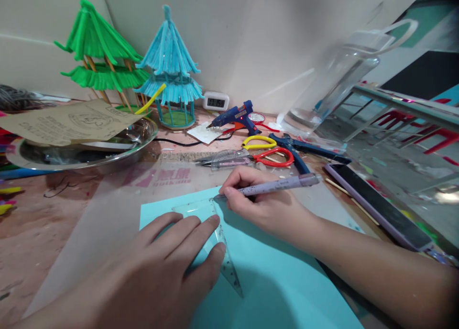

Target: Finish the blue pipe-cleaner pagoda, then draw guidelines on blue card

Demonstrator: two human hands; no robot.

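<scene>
Beyond stained tabletop (21,247), perhaps stools (392,120), right grip (263,204) pinching pen (283,183), left (168,259) spread on triangle (229,270)

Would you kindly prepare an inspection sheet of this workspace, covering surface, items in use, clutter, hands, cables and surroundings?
Surface: stained pinkish table; translucent sheet beneath blue paper.
Items in use: set square flat on the paper; lilac pen, tip near its top corner.
Clutter: glue gun, phone, metal bowl with brown card across it.
Hands: left hand spread over the set square; right hand grips the pen.
Cables: black cable between bowl and glue gun.
Surroundings: green model tower and blue model tower behind; red stools beyond the table.
</scene>
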